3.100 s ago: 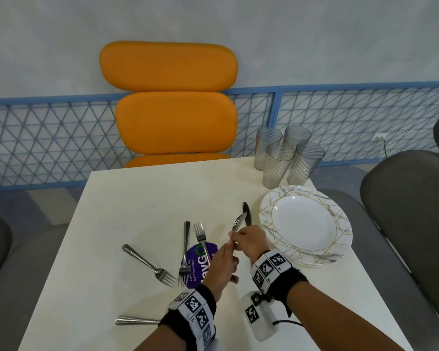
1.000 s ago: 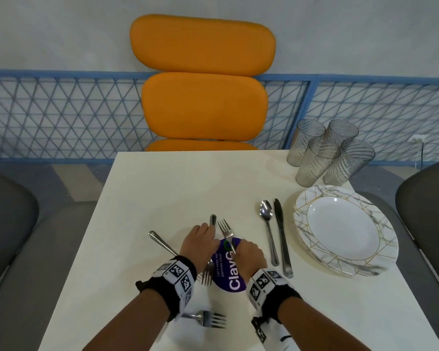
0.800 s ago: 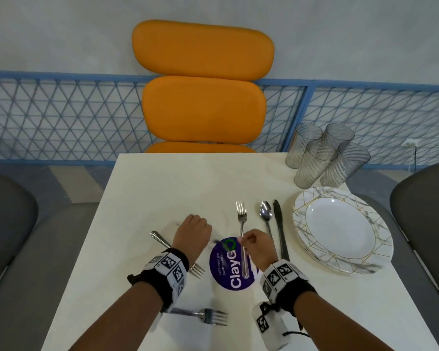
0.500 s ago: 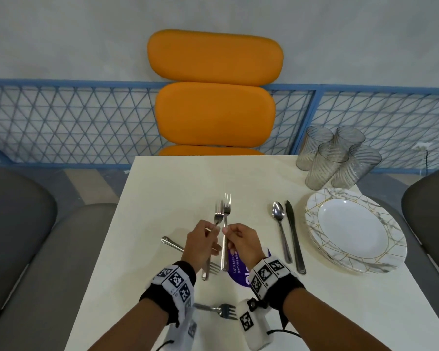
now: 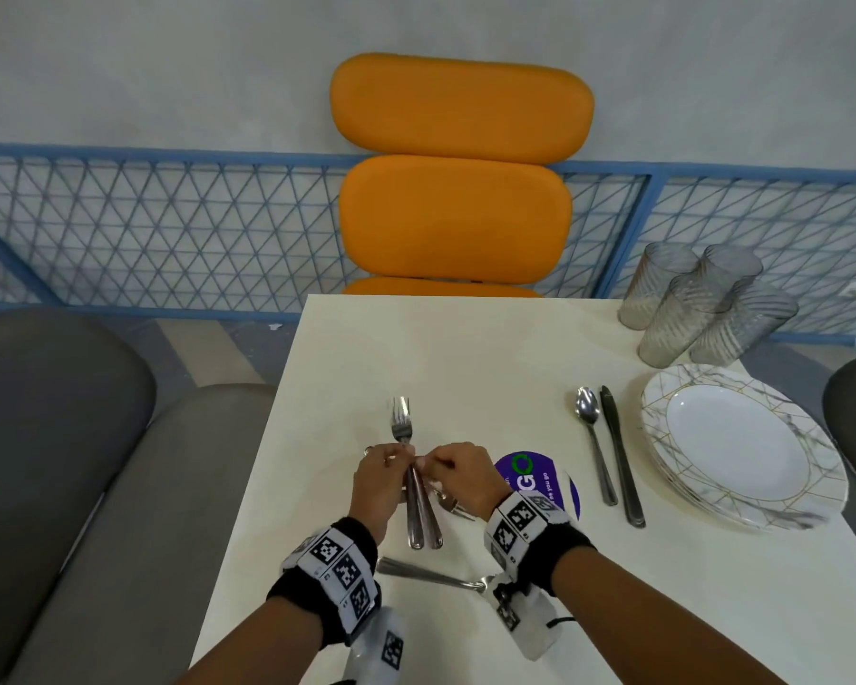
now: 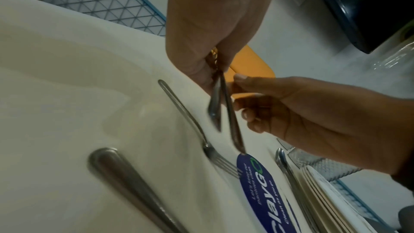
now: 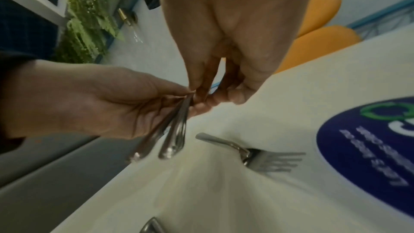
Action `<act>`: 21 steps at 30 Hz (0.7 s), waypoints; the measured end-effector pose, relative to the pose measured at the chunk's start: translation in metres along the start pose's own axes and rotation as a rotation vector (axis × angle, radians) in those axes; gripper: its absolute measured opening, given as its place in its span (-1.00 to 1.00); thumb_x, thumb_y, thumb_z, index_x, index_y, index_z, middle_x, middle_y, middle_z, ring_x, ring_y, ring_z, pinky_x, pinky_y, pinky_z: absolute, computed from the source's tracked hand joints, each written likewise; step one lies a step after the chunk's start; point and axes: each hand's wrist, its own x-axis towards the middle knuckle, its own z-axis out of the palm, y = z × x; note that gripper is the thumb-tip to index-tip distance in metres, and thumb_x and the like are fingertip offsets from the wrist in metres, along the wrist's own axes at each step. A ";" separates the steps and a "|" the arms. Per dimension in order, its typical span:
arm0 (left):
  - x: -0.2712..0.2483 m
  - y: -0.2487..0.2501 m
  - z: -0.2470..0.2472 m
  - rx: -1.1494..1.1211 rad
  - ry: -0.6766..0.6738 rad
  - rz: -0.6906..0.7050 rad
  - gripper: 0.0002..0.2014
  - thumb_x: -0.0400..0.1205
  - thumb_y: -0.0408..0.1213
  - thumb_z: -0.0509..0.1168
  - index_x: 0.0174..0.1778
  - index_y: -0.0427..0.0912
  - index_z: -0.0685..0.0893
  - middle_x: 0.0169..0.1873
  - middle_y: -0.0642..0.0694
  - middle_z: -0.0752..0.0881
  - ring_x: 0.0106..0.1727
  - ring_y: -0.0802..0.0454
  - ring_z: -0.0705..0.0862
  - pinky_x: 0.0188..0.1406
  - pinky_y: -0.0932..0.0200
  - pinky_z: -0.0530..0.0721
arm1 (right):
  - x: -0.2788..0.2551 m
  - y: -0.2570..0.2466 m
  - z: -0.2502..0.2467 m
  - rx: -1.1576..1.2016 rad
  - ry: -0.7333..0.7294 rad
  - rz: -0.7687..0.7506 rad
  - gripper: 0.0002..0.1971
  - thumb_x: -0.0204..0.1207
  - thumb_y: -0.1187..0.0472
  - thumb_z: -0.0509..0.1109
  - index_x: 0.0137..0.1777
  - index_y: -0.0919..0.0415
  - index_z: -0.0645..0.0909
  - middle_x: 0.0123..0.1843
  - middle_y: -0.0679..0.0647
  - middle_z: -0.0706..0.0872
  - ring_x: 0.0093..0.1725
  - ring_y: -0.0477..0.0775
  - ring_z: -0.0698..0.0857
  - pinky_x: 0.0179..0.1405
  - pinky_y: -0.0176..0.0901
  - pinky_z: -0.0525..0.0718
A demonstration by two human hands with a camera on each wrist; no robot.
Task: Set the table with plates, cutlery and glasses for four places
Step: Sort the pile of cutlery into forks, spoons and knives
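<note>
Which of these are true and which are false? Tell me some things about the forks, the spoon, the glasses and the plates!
1. Both hands hold two forks together. True: the left hand and right hand pinch them.
2. The glasses are spread around the table. False: all four stand bunched at the far right corner.
3. The spoon lies beside the knife. True.
4. The plates sit at four places. False: they are stacked on the right.
5. No forks lie on the table. False: one lies near the wrists.
</note>
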 end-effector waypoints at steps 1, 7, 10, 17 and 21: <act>0.001 0.000 -0.005 -0.027 0.008 0.007 -0.87 0.68 -0.27 0.23 0.03 -0.27 0.57 -0.16 -0.30 0.76 -0.30 -0.14 0.75 -0.25 0.03 0.78 | 0.002 0.002 -0.001 -0.027 0.023 0.037 -0.72 0.54 0.13 0.36 -0.13 0.38 0.73 -0.36 0.07 0.64 -0.37 -0.06 0.53 -0.38 -0.40 0.43; 0.005 -0.006 -0.033 -0.009 0.053 0.109 -0.89 0.70 -0.28 0.19 0.03 -0.25 0.53 -0.41 -0.14 0.59 -0.53 0.05 0.46 -0.59 0.29 0.50 | -0.004 0.029 -0.005 -0.646 -0.084 0.365 -0.63 0.48 0.02 0.39 0.12 0.30 0.54 0.13 0.19 0.69 0.15 0.21 0.68 -0.04 -0.07 0.60; 0.009 -0.011 -0.039 -0.001 0.026 0.083 -0.95 0.68 -0.28 0.23 -0.01 -0.17 0.54 -0.41 -0.12 0.60 -0.50 0.06 0.42 -0.59 0.31 0.43 | -0.006 0.033 0.001 -0.598 -0.077 0.403 -0.88 0.53 0.20 0.33 -0.09 0.26 0.59 0.15 0.21 0.73 0.08 0.17 0.70 -0.08 -0.10 0.60; 0.020 -0.004 -0.047 0.143 0.023 0.147 -0.86 0.66 -0.25 0.26 -0.19 -0.11 0.67 -0.40 -0.06 0.67 -0.42 0.07 0.50 -0.45 0.25 0.45 | 0.005 0.010 -0.040 -0.060 0.267 0.186 -0.84 0.47 0.43 0.35 -0.16 0.27 0.76 -0.13 0.15 0.78 -0.12 -0.02 0.64 -0.16 -0.41 0.54; 0.019 0.012 -0.040 0.122 -0.062 0.154 -0.90 0.64 -0.29 0.27 -0.10 -0.18 0.69 -0.30 -0.05 0.72 -0.31 0.08 0.58 -0.47 0.40 0.55 | 0.015 -0.028 -0.060 -0.111 0.203 -0.076 -0.87 0.48 0.38 0.39 -0.04 0.38 0.75 -0.14 0.09 0.68 -0.19 -0.10 0.57 -0.29 -0.56 0.44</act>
